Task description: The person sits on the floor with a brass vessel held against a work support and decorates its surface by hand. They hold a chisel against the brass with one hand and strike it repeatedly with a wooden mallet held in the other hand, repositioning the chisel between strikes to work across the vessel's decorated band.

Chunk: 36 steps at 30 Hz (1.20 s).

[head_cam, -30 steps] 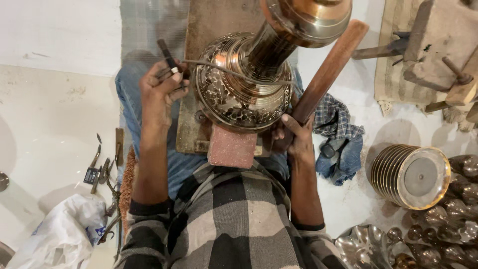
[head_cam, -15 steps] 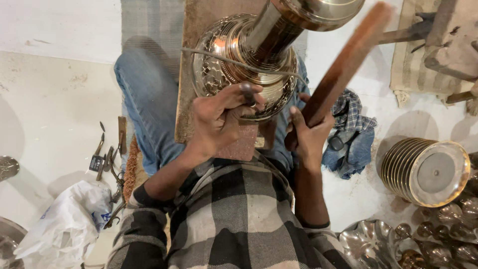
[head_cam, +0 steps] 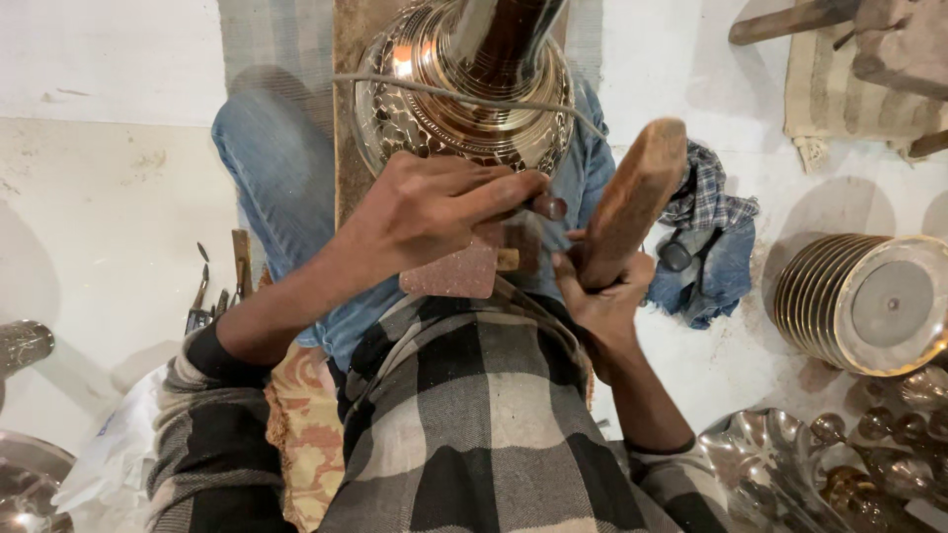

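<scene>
**Punch and mallet at the brass vessel**

Nearest the camera, the right hand [head_cam: 604, 286] wraps its fingers tight round a wooden mallet [head_cam: 632, 202], its head raised and tilted, seemingly ready to strike. Beside it the left hand [head_cam: 434, 212] closes round a small metal punch [head_cam: 546, 206], only the tip showing, set against the ornate brass vessel [head_cam: 459, 109]. The vessel lies across the person's lap over a wooden plank [head_cam: 348, 89], likely to steady it. Farther off, hand tools [head_cam: 212, 291] lie on the floor left, and a ribbed metal pot [head_cam: 869, 301] right.
</scene>
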Tool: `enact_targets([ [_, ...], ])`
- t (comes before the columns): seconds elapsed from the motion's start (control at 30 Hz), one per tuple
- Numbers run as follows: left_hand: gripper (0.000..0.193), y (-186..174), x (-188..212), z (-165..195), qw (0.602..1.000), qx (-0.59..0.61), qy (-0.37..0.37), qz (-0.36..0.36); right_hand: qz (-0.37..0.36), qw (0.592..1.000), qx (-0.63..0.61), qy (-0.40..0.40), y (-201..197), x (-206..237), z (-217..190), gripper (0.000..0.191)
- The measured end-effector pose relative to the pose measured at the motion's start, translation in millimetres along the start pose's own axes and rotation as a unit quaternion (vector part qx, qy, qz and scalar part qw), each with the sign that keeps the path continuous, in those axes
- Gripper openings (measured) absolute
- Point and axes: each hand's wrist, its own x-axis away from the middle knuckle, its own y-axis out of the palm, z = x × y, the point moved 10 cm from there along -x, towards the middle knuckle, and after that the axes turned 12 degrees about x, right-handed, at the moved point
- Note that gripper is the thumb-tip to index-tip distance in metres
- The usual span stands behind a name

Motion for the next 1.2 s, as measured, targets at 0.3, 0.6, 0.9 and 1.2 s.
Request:
enact_targets([
  [0.3,0.044,-1,-10,1,0.998,-0.003,-0.050,-0.034,0.005,0.996,0.048,-0.070,-73,-28,-57,0.027],
  [0.6,0.029,13,-13,-2,0.998,-0.003,-0.043,-0.036,-0.040,0.976,0.179,-0.117,-94,-60,-97,0.025],
  [0.9,0.042,12,-17,-8,0.997,0.006,-0.054,-0.053,-0.058,0.970,0.185,-0.144,-78,-69,-98,0.026],
  [1.2,0.039,12,-23,-12,0.994,-0.043,-0.064,-0.072,-0.009,0.981,0.145,-0.125,-79,-69,-97,0.024],
])
